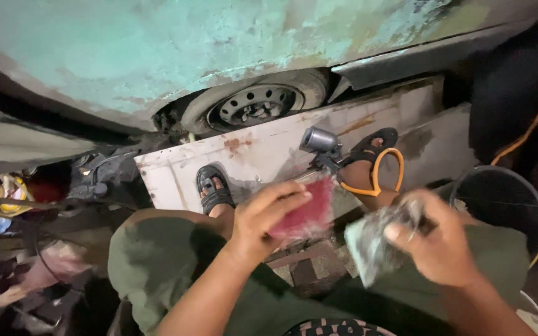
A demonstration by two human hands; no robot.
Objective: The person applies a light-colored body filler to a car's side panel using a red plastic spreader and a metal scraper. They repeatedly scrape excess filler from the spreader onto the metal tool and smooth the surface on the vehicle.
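- Gripping from both sides, we hold two things over our lap: our left hand [263,218] is closed in a firm grip on a red pad [309,208], thumb on top and fingers curled under its near edge.
- Our right hand [440,239] has its grip closed on a crumpled grey-white sheet [372,242], which looks like worn abrasive paper; its loose end hangs down and to the left of the fingers.
- Between the two grips the red pad lies up and to the left of the grey sheet, near it but not touching.
- Below the hands we see our knees in olive-green trousers [157,261], and between them a dark brick-like block [309,270] on the ground.
- Just beyond the red pad stands a small power tool with a grey metal body [320,140], with an orange hose [381,171] looping beside it.
- Our feet in black sandals rest on a white, rust-stained panel [263,152]: the left sandal [213,186] near its lower edge, the right sandal [372,146] beside the tool.
- To the right sits a dark round bucket [499,205].
- Farther off, a tyre on a black steel wheel [256,106] shows under the patchy pale-green body of a vehicle [157,50].
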